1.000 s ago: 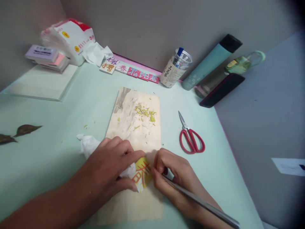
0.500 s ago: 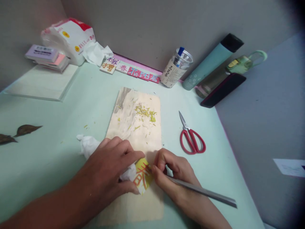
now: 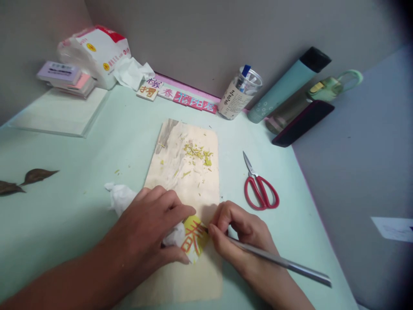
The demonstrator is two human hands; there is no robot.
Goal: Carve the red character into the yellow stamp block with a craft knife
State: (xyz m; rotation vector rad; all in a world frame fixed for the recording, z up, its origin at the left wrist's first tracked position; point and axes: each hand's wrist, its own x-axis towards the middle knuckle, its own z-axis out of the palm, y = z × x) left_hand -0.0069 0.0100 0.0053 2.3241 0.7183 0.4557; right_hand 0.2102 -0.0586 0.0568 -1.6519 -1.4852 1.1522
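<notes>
Between the thumb and forefinger of my left hand [image 3: 151,228] is a small yellow carving block [image 3: 197,234] with a red character drawn on it. Part of the block's left side is covered by my fingers. A crumpled white tissue [image 3: 121,198] is tucked under that palm. My right hand [image 3: 240,234] is closed in a pen grip around a slim metal carving knife [image 3: 290,265]. The knife's dark tip meets the right edge of the block. Both hands rest over a wooden board [image 3: 180,284], where yellow shavings [image 3: 198,153] lie scattered farther up.
Red-handled scissors [image 3: 261,189] lie right of the board. Along the back stand a tissue pack [image 3: 97,51], lettered tiles [image 3: 193,101], a clear cup of pens [image 3: 237,94], a teal bottle [image 3: 287,86], a green-lidded bottle [image 3: 325,90] and a dark phone [image 3: 303,122]. Stacked boxes [image 3: 64,75] sit left.
The knife's rear end has swung slightly right and down as my right hand shifted a little to the right. My left hand keeps its hold on the block.
</notes>
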